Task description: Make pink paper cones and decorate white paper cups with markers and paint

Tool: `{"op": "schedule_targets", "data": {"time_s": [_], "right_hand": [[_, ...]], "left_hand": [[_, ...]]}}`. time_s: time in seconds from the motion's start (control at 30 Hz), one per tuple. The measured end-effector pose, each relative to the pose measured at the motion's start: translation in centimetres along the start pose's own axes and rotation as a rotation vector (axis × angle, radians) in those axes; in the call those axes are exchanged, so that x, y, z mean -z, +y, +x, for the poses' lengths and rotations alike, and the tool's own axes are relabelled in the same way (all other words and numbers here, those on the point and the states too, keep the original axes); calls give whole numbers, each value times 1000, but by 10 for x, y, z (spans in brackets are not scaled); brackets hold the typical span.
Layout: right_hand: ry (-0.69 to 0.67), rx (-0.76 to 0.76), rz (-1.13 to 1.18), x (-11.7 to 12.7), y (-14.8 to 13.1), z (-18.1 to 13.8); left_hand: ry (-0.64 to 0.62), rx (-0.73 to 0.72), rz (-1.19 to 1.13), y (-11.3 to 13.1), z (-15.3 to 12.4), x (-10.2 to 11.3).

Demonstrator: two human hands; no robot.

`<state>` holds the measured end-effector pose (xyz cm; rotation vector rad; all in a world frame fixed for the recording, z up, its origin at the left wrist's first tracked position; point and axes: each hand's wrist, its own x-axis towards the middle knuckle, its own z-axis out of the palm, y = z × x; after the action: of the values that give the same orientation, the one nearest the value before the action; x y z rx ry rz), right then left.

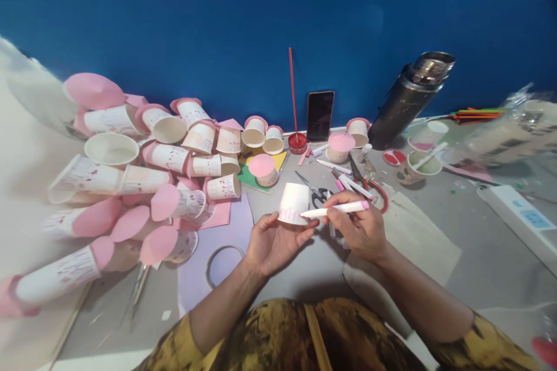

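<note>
My left hand (pixel 274 243) grips a small white paper cup (pixel 293 203), held upside down just above the grey table. Pink marks run along the cup's lower edge. My right hand (pixel 359 226) holds a white marker with a pink end (pixel 337 208), lying sideways, its tip touching the cup's side. Both hands are at the middle of the table, close to my body.
A big heap of decorated paper cups with pink lids (pixel 143 185) fills the left. Scissors (pixel 315 190), loose markers (pixel 343 177), a phone (pixel 320 115), a red stick on a base (pixel 293 101), a steel flask (pixel 409 98) and a power strip (pixel 522 217) lie behind and right.
</note>
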<state>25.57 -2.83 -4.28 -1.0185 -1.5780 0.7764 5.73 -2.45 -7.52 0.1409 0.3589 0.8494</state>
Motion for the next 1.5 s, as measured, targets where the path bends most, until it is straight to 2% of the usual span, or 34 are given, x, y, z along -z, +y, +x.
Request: {"op": "schedule_targets", "data": {"time_s": [0.27,0.5,0.67,0.87,1.0,1.17,1.3,1.5], "right_hand": [[-39,42,-13,-1,-4,2],[65,39,-64,-1,0,1],[-55,65,-72,0,-1,1],[49,86,-101,-1,1,2],[-23,103,-105,0,-2,3],[54,79,-102,1,-1,4],[-27,71,-111,3,0,4],[-31,40,-129,2,0,4]], "left_hand": [[46,-106,2,-4,1,6],[59,-56,67,-3,2,4],[77,-83,14,-3,2,3],[75,-39,33,-2,2,3],[65,-41,20,-2,2,3],[52,-15,0,-2,2,5],[42,3,-2,-1,2,7],[78,-6,7,-2,2,8]]}}
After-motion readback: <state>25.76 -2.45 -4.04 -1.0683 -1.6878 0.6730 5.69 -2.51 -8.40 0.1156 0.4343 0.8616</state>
